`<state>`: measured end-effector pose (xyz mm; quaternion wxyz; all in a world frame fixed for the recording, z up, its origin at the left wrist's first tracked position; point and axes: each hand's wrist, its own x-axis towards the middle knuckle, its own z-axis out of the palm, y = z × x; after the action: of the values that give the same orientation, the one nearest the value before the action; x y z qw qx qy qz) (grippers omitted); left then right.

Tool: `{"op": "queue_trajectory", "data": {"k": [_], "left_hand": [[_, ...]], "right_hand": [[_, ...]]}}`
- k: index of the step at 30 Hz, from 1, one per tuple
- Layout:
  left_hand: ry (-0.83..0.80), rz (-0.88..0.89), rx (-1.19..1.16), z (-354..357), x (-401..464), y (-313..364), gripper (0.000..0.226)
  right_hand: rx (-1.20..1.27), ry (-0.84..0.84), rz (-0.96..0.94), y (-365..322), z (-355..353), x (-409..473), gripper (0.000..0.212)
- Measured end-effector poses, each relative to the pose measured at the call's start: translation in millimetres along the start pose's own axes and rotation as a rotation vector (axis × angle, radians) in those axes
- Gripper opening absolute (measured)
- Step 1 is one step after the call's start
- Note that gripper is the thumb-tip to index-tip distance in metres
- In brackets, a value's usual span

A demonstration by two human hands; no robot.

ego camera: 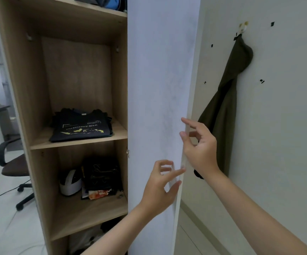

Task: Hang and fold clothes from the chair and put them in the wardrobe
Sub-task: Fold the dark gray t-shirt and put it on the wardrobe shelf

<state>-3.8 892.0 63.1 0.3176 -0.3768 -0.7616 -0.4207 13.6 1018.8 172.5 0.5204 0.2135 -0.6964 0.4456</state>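
Head view
Wardrobe [25, 92]: open, wooden shelves showing.
Door [156, 89]: white, swung open, its edge towards the person.
Left hand [161, 186]: at the door's free edge, fingers spread and loosely bent, forefinger touching the edge, gripping nothing.
Right hand [198, 144]: just above, at the same edge, fingers spread and curled, holding nothing.
Folded shirt [82, 127]: black, lying on the middle shelf.
Chair [13, 166]: far left, beside the wardrobe.
Green garment [224, 107]: hanging from a wall hook [242, 28].

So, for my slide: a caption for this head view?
Both hands at the open wardrobe door's edge; folded black T-shirts shelved inside.
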Motion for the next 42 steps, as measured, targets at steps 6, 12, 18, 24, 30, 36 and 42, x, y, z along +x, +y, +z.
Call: {"op": "queue_trajectory", "data": {"k": [6,12,18,24,30,36,42], "left_hand": [[0.044,0.077,0.073,-84.7,-39.3,-13.6,0.041],[0.072,0.041,0.184,-192.0,-78.9,-48.3,0.045],[0.076,-0.089,0.317,-277.0,-94.0,-103.1,0.051],[0.111,-0.170,0.520,-334.6,-87.6,-164.6,0.062],[0.040,-0.283,0.822,-383.8,-74.5,-228.0,0.078],[0.035,-0.433,1.008,-400.5,-54.2,-289.6,0.086],[0.080,-0.468,1.013,-399.5,-47.8,-332.4,0.097]], "right_hand": [[0.146,-0.033,-0.049,-51.5,65.6,-18.5,0.034],[0.309,-0.161,-0.035,-99.4,160.7,-34.6,0.036],[0.161,-0.363,-0.153,-106.1,258.0,-22.2,0.054],[-0.141,-0.495,-0.265,-90.4,343.8,-1.0,0.070],[-0.266,-0.684,-0.255,-70.2,413.1,14.7,0.086],[-0.391,-0.724,-0.239,-50.6,482.4,28.1,0.098],[-0.351,-0.749,-0.216,-31.8,516.2,33.9,0.106]]}}
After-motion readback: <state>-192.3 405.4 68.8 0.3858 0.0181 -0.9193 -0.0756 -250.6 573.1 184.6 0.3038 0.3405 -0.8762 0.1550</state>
